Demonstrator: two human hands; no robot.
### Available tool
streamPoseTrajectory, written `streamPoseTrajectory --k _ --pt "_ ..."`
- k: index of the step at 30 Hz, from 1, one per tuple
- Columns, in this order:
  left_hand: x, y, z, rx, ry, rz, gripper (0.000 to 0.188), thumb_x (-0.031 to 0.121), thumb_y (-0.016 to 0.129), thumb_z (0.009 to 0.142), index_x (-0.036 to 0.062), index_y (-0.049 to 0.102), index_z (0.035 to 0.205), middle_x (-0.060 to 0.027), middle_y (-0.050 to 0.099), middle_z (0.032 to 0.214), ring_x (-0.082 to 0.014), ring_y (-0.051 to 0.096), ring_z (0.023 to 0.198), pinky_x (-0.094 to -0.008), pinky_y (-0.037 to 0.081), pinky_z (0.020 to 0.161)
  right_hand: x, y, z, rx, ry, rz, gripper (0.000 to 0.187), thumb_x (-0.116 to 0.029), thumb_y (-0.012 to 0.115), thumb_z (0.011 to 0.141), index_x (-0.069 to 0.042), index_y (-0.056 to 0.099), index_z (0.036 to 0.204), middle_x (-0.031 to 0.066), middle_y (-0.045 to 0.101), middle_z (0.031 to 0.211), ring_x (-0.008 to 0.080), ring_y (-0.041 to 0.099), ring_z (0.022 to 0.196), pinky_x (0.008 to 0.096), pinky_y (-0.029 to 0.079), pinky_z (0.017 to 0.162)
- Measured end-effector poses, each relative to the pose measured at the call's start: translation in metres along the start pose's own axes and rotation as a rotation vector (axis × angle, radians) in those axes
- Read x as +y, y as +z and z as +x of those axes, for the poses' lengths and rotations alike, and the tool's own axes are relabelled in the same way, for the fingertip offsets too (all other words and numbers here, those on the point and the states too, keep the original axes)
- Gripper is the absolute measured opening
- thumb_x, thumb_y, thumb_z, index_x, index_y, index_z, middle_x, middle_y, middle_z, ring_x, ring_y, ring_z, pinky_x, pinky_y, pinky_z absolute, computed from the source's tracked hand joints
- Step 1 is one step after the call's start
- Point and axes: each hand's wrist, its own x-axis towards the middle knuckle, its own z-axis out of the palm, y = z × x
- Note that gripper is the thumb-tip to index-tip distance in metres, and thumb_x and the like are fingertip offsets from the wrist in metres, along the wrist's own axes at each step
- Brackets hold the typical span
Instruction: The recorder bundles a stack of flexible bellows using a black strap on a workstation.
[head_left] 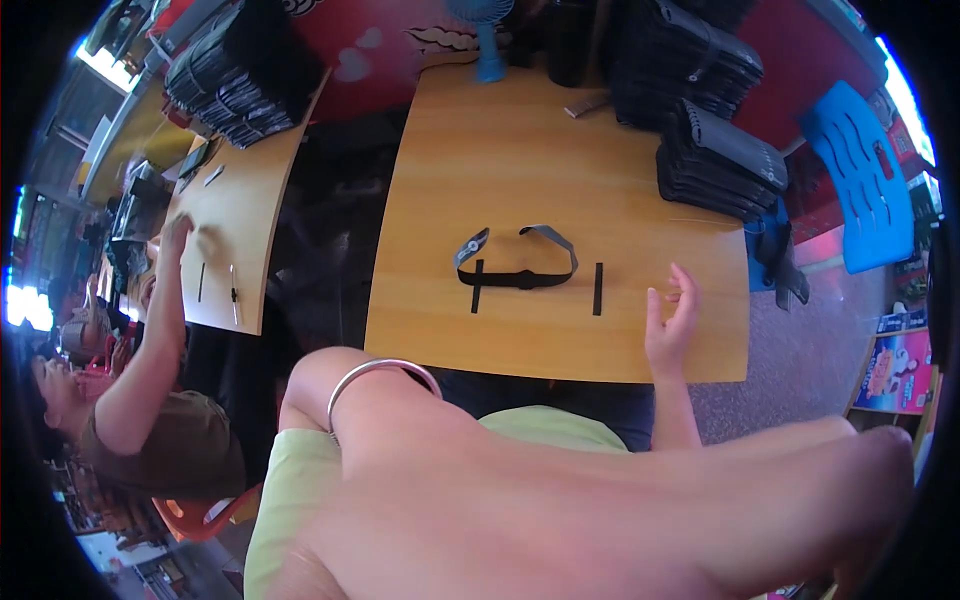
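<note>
Across the lower frame, the wearer's blurred left hand, a silver bangle at its wrist, looms close to the camera; I cannot tell whether its fingers are spread or holding anything. Right of centre, the bare right hand is raised over the table edge, thumb and fingertips apart, nothing visible between them. At centre, a black strap with grey ends lies in an open loop, touched by neither hand. The step looks like a pause in handling; taking up the strap would call for the right hand to go left and close on it

Counted, largest first: 2 wooden tables, centre and upper left; 1 co-worker, left; at least 3 stacks of folded black packs, 2 upper right and 1 upper left; 1 blue plastic chair, upper right; 1 blue fan, top centre; 1 strap; 2 black strips on the centre table, the left 1 crossed by the strap
</note>
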Motion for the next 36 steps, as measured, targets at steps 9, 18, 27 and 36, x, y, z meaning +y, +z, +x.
streamPoseTrajectory --k 9,18,27,36 --pt "0.006 0.001 -0.006 -0.019 -0.029 -0.118 0.05 0.056 0.044 0.093 0.0114 0.057 0.075 -0.0098 0.057 0.087 -0.0238 0.056 0.071 -0.0426 0.049 0.081 -0.004 0.012 0.003 -0.048 -0.023 -0.001 0.04 -0.004 0.064 0.086 -0.004 0.053 0.125 0.0121 0.055 0.123 0.0229 0.055 0.104 0.0308 0.045 0.081" --pt "-0.041 -0.052 -0.018 0.105 -0.519 0.498 0.018 0.014 0.05 0.095 0.0043 0.057 0.081 -0.0114 0.059 0.089 -0.0212 0.059 0.083 -0.0336 0.048 0.08 -0.001 0.0 0.014 -0.074 -0.002 -0.046 0.032 -0.004 0.065 0.084 -0.007 0.058 0.115 0.0132 0.054 0.119 0.0288 0.054 0.111 0.0358 0.048 0.084" --pt "-0.136 -0.115 -0.102 0.098 -0.61 1.47 0.021 0.021 0.07 0.084 0.0009 0.066 0.089 -0.0117 0.062 0.084 -0.027 0.063 0.078 -0.0347 0.05 0.068 -0.012 0.014 0.069 -0.186 -0.136 -0.049 0.029 -0.002 0.066 0.081 -0.006 0.061 0.109 0.0137 0.058 0.11 0.0322 0.055 0.107 0.0403 0.046 0.09" --pt "-0.164 -0.106 -0.116 -0.072 -0.461 1.534 0.03 0.016 0.072 0.077 0.0044 0.062 0.102 -0.01 0.058 0.091 -0.0296 0.059 0.083 -0.0391 0.051 0.07 -0.03 0.045 0.058 -0.355 -0.114 0.168 0.029 -0.009 0.069 0.082 -0.007 0.061 0.11 0.0115 0.059 0.107 0.03 0.059 0.097 0.0381 0.049 0.084"
